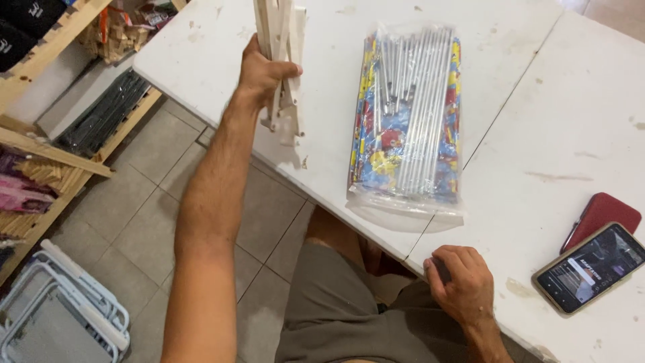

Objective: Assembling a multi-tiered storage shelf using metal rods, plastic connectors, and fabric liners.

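My left hand (263,70) is raised over the white table (524,141) and grips a bundle of white plastic frame pieces (285,60) held upright, its lower ends just above the tabletop. My right hand (462,284) rests on the near table edge with its fingers curled, holding nothing I can see. Between the hands lies a clear plastic bag (408,117) of metal rods with colourful printed fabric inside, flat on the table.
A phone (590,267) with a lit screen lies at the right, beside a dark red case (601,216). Wooden shelving (47,151) with goods stands left. White folded frames (64,312) lie on the tiled floor.
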